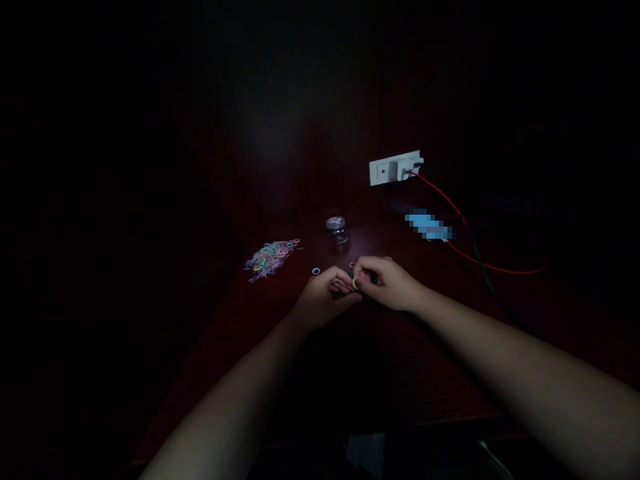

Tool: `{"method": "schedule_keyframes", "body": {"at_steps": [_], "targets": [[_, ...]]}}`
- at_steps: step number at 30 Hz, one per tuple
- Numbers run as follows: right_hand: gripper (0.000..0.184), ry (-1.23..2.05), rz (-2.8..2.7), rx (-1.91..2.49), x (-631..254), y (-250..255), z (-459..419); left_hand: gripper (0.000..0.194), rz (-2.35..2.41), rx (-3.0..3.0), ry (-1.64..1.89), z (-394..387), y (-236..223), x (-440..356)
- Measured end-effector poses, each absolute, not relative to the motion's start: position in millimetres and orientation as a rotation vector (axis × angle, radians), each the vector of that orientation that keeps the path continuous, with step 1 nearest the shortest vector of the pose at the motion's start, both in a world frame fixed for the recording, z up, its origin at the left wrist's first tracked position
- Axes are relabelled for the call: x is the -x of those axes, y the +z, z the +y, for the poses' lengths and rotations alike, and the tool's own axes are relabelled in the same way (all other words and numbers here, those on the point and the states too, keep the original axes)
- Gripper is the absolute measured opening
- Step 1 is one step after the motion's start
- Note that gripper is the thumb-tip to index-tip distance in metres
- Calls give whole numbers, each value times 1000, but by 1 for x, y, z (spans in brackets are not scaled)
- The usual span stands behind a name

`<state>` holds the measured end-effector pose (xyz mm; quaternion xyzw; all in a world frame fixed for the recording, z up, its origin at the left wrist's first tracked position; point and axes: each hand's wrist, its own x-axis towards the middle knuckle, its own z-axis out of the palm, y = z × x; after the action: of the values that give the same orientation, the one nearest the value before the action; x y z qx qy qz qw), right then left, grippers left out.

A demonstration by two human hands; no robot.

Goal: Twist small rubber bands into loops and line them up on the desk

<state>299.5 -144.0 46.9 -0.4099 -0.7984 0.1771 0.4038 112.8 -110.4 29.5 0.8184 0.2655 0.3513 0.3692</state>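
1. I see a dark worktop (240, 320).
2. My right hand (387, 283) pinches, fingers closed; my left hand (320, 298) curls beside it, grip unclear.
3. A pile of coloured bands (273, 257) lies left.
4. Beyond my hands stands a lidded jar (337, 231).
5. A yellow band (355, 284) sits in that right-hand pinch.

Pinches yellow band (355, 284) in right hand (389, 283), just beside left hand (320, 297), near jar (337, 231) and band heap (271, 259) on desk (240, 313).

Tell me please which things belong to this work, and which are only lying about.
Likely in the work:
yellow ring in the right hand
blue ring
pile of coloured bands
jar, perhaps

Likely just lying about:
red cable
blurred blue object
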Motion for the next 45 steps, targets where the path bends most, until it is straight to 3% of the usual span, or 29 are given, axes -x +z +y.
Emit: {"method": "schedule_keyframes", "body": {"at_steps": [7, 45], "targets": [[7, 564, -2002, 1055, -300, 42, -143, 16, 748, -2115, 910, -109, 28, -113], [7, 475, -2032, 1128, -302, 43, -143, 17, 791, -2191, 887, -113, 33, -111]]}}
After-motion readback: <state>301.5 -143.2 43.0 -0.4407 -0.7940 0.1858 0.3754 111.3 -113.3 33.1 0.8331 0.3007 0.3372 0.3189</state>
